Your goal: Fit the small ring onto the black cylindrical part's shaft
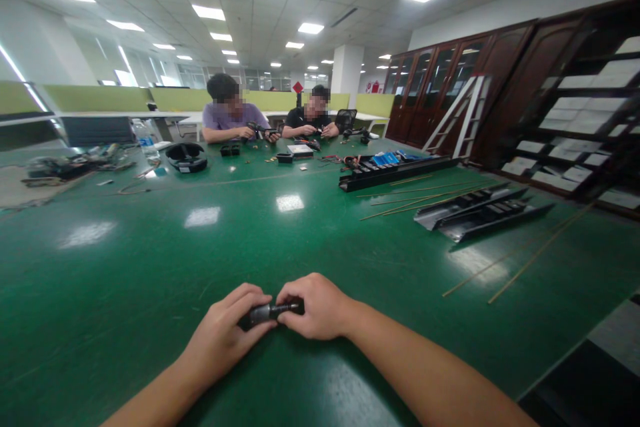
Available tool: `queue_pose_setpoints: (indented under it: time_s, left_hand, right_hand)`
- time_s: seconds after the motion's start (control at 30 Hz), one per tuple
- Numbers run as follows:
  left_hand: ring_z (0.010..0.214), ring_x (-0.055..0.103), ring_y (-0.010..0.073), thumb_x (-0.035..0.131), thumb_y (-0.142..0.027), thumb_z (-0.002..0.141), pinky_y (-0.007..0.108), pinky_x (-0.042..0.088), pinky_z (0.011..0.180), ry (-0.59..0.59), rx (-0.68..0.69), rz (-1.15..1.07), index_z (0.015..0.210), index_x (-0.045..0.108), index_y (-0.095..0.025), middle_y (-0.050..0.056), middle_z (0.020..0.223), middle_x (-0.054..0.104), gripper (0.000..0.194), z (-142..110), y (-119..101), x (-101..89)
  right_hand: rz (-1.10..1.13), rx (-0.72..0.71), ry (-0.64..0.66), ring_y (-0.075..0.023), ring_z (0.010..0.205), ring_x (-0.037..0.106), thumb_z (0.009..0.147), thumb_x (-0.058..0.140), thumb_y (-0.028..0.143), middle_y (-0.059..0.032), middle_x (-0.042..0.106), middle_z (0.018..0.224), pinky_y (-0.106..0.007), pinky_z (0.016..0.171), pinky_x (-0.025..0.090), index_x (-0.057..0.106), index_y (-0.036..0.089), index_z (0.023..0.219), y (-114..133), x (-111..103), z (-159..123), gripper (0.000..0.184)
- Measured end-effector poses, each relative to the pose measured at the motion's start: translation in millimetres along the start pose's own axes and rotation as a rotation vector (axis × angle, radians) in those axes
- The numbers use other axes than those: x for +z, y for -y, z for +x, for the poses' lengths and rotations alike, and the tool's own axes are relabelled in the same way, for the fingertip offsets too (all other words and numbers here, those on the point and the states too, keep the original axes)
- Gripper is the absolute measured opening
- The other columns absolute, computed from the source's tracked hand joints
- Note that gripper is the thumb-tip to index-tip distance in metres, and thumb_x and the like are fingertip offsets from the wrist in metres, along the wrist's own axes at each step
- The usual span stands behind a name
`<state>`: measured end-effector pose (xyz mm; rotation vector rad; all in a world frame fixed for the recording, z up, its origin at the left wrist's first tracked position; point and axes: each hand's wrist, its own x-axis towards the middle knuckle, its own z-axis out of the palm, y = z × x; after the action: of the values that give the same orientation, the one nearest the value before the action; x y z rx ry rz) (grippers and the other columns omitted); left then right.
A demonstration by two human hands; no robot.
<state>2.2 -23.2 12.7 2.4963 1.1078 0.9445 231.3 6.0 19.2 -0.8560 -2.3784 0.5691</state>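
Low in the middle of the head view, a short black cylindrical tool (261, 313) lies level between my two hands, its thicker body to the left and a slim stepped shaft to the right. I cannot make out its exact kind. My left hand (225, 328) is closed around the thick end, thumb below and fingers above. The fingers of my right hand (316, 307) pinch the thin end, and a dark tip shows at the fingers. Both hands are just above or resting on the green tabletop (150, 273); which one, I cannot tell.
Black metal channels (480, 213) and thin yellowish rods (530, 250) lie to the right. Further back are a longer black channel (395, 173), small black trays (285, 157) and a black headset (186, 157). Two people sit across the table, handling dark parts. A stepladder (463, 117) leans behind.
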Motion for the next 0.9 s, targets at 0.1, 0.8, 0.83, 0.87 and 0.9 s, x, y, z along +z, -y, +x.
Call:
queue_pose_setpoints:
  time_s: [0.1, 0.8, 0.83, 0.87, 0.9]
  left_hand:
    - [0.094, 0.062, 0.0149, 0.066, -0.026, 0.088, 0.024, 0.052, 0.082, 0.002, 0.010, 0.001, 0.108, 0.059, -0.023, 0.004, 0.104, 0.059, 0.022, 0.5, -0.6, -0.2]
    - [0.093, 0.063, 0.0158, 0.067, -0.027, 0.086, 0.025, 0.053, 0.080, -0.020, -0.008, 0.016, 0.105, 0.061, -0.022, 0.005, 0.102, 0.061, 0.021, 0.6, -1.3, -1.8]
    - [0.092, 0.063, 0.0158, 0.067, -0.027, 0.086, 0.025, 0.053, 0.081, -0.023, -0.008, 0.018, 0.105, 0.061, -0.022, 0.005, 0.102, 0.061, 0.021, 0.6, -1.2, -1.7]
    - [0.092, 0.063, 0.0156, 0.067, -0.027, 0.086, 0.025, 0.053, 0.081, -0.024, -0.010, 0.021, 0.105, 0.061, -0.022, 0.005, 0.102, 0.061, 0.021, 0.6, -1.2, -1.7]
    - [0.092, 0.063, 0.0155, 0.067, -0.027, 0.086, 0.025, 0.053, 0.081, -0.021, -0.013, 0.024, 0.106, 0.061, -0.023, 0.005, 0.102, 0.061, 0.021, 0.4, -1.3, -1.9]
  right_hand:
    - [-0.011, -0.003, 0.002, -0.0144, 0.069, 0.065, 0.077, 0.065, 0.030, 0.0000, 0.071, 0.079, -0.022, 0.066, 0.045, 0.069, 0.022, 0.095, -1.0, 0.3, -0.3, 0.020]
    - [-0.060, 0.005, 0.018, -0.0155, 0.072, 0.066, 0.079, 0.065, 0.032, -0.0008, 0.072, 0.080, -0.023, 0.067, 0.045, 0.071, 0.022, 0.094, -1.4, -2.2, 0.2, 0.019]
    - [-0.063, 0.008, 0.019, -0.0155, 0.071, 0.066, 0.079, 0.065, 0.032, -0.0009, 0.072, 0.080, -0.023, 0.067, 0.045, 0.071, 0.022, 0.094, -1.3, -2.5, 0.2, 0.018]
    - [-0.066, 0.011, 0.020, -0.0155, 0.071, 0.066, 0.080, 0.065, 0.032, -0.0010, 0.072, 0.080, -0.023, 0.067, 0.044, 0.071, 0.022, 0.094, -1.2, -2.8, 0.2, 0.018]
    - [-0.068, 0.013, 0.020, -0.0156, 0.071, 0.066, 0.080, 0.065, 0.032, -0.0010, 0.072, 0.080, -0.023, 0.067, 0.044, 0.071, 0.022, 0.094, -1.3, -2.9, 0.1, 0.019]
